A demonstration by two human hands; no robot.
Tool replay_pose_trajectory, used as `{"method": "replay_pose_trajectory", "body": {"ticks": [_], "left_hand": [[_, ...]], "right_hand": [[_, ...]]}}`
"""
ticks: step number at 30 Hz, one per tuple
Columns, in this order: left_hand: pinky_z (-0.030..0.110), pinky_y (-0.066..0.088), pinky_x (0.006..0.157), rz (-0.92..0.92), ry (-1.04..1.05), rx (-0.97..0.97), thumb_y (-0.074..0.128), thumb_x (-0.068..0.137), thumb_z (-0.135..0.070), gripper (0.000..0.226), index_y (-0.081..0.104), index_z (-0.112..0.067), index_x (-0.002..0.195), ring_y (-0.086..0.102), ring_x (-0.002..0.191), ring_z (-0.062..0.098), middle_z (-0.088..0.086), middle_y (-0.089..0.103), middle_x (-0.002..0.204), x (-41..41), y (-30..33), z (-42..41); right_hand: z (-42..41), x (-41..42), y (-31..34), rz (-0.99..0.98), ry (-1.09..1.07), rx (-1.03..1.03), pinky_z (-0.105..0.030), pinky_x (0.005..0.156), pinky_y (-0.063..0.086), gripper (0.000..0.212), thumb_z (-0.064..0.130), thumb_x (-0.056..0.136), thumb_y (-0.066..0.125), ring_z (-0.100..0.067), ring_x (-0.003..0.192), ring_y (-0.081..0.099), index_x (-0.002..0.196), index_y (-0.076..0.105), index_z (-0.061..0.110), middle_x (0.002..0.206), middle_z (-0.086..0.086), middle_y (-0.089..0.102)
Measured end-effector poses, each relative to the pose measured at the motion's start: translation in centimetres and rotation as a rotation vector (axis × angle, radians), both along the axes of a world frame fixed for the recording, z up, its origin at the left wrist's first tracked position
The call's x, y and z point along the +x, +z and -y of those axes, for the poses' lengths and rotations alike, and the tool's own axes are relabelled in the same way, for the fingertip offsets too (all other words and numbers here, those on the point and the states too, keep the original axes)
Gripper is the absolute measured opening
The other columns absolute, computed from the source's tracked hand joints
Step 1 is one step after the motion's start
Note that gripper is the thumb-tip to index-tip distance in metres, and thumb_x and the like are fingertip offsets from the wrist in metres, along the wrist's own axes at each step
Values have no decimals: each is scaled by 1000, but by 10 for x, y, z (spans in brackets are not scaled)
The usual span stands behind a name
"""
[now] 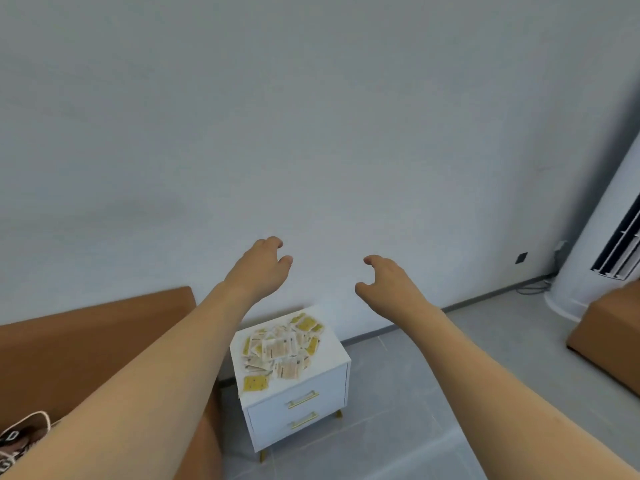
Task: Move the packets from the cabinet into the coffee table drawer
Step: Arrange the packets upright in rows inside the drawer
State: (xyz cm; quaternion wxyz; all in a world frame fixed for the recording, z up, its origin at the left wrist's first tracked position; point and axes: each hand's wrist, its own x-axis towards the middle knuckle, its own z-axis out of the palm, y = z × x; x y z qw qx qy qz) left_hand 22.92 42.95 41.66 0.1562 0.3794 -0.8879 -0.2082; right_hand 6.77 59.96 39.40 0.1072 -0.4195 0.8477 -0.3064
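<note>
- The packets (278,351) lie heaped on top of the white cabinet (332,355), low in the frame's centre.
- Both hands hang above them in mid-frame, well apart from the heap.
- The left hand (263,268) and right hand (388,278) hold nothing, fingers loosely curled.
- A brown sofa (86,341) stands at lower left, beside the cabinet.

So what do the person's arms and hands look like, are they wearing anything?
Both arms are bare as far as the picture shows, with no sleeves in sight. The left hand and right hand wear no gloves, and no rings, watch or bracelets show on the wrists. The fingertips are too blurry to see nails.
</note>
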Motion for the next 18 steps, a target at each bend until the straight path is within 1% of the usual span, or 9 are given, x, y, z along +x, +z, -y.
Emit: {"method": "replay_pose_trajectory", "body": {"ticks": [3, 7, 11, 13, 15, 18], "left_hand": [[39, 40, 106, 59, -22, 28, 44, 102, -36, 51, 37, -13, 147, 46, 131, 25, 7, 40, 151, -40, -25, 61], [37, 39, 103, 156, -23, 80, 48, 101, -36, 53, 37, -13, 147, 47, 131, 25, 7, 42, 149, -91, -61, 146], [34, 40, 99, 300, -44, 159, 54, 98, -39, 57, 35, -18, 148, 49, 128, 23, 4, 43, 148, -124, -105, 228], [32, 40, 96, 339, -49, 218, 57, 95, -41, 60, 35, -20, 147, 50, 126, 22, 3, 44, 148, -132, -135, 266], [29, 39, 92, 404, -50, 284, 59, 93, -43, 63, 34, -22, 148, 51, 124, 21, 2, 44, 148, -139, -174, 301], [29, 40, 93, 492, -61, 375, 63, 91, -44, 69, 33, -20, 148, 50, 126, 21, 2, 43, 148, -153, -254, 346]], "right_hand": [[66, -34, -30, 40, 10, 13, -34, 103, 35, 61, 23, 89, 53, -22, 136, 37, 147, 33, 16, 151, -3, 36], [152, -88, -72, 125, 3, 20, -33, 99, 36, 60, 23, 89, 54, -22, 133, 40, 146, 35, 16, 149, -3, 38], [232, -130, -119, 214, -21, 102, -33, 98, 38, 60, 21, 89, 54, -23, 131, 43, 145, 37, 14, 147, -6, 41], [268, -140, -147, 259, -22, 143, -31, 93, 40, 59, 20, 89, 54, -22, 126, 48, 144, 38, 13, 146, -7, 43], [302, -146, -182, 307, -22, 186, -27, 85, 40, 57, 20, 89, 54, -19, 117, 52, 143, 39, 13, 143, -6, 44], [347, -151, -250, 387, -57, 241, -27, 81, 43, 53, 20, 90, 54, -15, 106, 53, 141, 42, 15, 139, -3, 47]]}}
